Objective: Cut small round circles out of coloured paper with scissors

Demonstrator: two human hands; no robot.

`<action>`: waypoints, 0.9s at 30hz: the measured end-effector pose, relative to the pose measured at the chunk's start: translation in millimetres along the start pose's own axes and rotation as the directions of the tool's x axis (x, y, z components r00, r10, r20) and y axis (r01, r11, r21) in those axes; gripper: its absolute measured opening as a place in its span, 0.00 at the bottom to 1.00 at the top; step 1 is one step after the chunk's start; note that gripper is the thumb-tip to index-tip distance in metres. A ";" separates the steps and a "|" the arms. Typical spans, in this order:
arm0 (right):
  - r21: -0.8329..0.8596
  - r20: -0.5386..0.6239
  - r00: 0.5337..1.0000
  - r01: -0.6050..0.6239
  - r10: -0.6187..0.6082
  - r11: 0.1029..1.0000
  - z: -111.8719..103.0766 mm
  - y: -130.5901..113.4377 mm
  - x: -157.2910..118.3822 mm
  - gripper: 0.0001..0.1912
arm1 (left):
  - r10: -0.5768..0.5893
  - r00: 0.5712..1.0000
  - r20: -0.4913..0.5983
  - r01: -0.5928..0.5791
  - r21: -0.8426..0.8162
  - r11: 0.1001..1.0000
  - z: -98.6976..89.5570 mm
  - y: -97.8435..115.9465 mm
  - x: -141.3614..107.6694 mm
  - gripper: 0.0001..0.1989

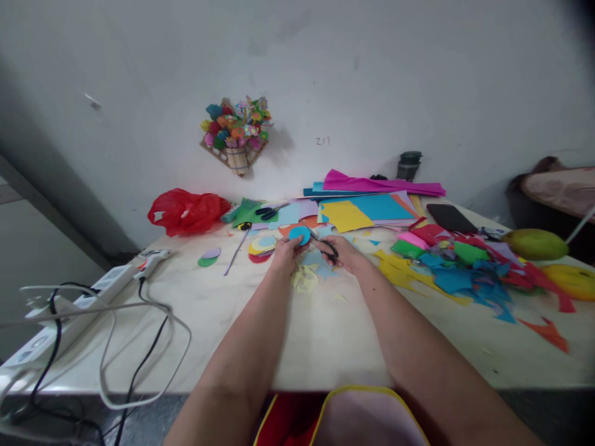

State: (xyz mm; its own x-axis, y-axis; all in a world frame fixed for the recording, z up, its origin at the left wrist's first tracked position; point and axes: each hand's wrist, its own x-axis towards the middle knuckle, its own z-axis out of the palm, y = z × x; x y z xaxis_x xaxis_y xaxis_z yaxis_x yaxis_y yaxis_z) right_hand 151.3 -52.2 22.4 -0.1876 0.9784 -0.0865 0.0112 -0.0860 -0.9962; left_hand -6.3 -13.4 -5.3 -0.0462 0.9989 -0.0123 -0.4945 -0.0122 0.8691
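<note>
My left hand (289, 251) pinches a blue paper circle (300, 235) by its lower left edge. In my right hand (341, 251) is a pair of scissors (329, 248) with black handles, its blades pointing up and left toward the circle's right edge. Whether the blades touch the paper is too small to tell. Pale yellow paper scraps (305, 279) lie on the table under my hands. Left of my left hand is a pile of cut paper circles (262, 246) in yellow, red and pale blue. Farther left, a green circle (207, 262) lies partly under a lilac one (212, 253).
Coloured paper sheets (367, 210) and black-handled scissors (268, 213) lie at the back. A red plastic bag (186, 212) sits back left. Power strips (88, 303) with looping cables cover the left side. Paper offcuts (469, 269) and a dark tablet-like slab (450, 218) are at the right.
</note>
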 end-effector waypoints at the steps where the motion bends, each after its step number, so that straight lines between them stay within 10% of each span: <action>1: 0.008 0.002 1.000 -0.002 0.002 1.000 -0.1 0.4 0.4 0.16 | -0.003 1.000 0.000 0.003 -0.003 1.000 0.1 0.3 -0.2 0.08; 27: 0.013 0.020 1.000 0.020 -0.020 1.000 -3.8 10.0 8.3 0.16 | 0.005 1.000 -0.020 -0.005 -0.001 1.000 -4.0 -2.9 5.2 0.12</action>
State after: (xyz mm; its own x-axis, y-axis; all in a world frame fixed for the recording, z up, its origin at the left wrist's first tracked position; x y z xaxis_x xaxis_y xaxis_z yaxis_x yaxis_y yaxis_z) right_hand 153.6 -44.2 11.7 -0.2072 0.9760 -0.0667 -0.0049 -0.0692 -0.9976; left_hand -8.6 -8.3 -9.8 -0.0661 0.9977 -0.0178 -0.4948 -0.0173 0.8688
